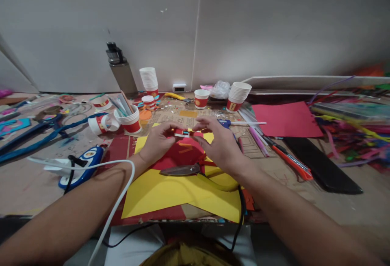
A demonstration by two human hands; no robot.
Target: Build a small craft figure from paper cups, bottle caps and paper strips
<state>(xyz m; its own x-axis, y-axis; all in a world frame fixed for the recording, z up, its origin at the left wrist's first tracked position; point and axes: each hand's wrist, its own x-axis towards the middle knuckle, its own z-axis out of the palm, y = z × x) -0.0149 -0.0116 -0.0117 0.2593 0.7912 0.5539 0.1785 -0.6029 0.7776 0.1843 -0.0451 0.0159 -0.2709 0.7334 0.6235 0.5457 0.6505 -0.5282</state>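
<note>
Above the table's middle, a small red-and-white piece (pixel 182 133), apparently cut from a paper cup, sits between my hands. My left hand (pixel 160 138) pinches its left end. On the other side my right hand (pixel 217 142) is curled with thumb and fingertips at the piece's right end. A bit of blue and some orange show on it, too small to make out. Below lie red paper (pixel 167 158) and large yellow paper sheets (pixel 155 195). Scissors (pixel 181 170) with yellow handles rest on these papers, under my right wrist.
Paper cup stacks (pixel 239 93) stand at the back. Left are a cup of sticks (pixel 131 121), a blue glue gun (pixel 91 162) and a white cable (pixel 128 180). Right are a red utility knife (pixel 291 162), a black slab (pixel 323 168) and red paper (pixel 286 118).
</note>
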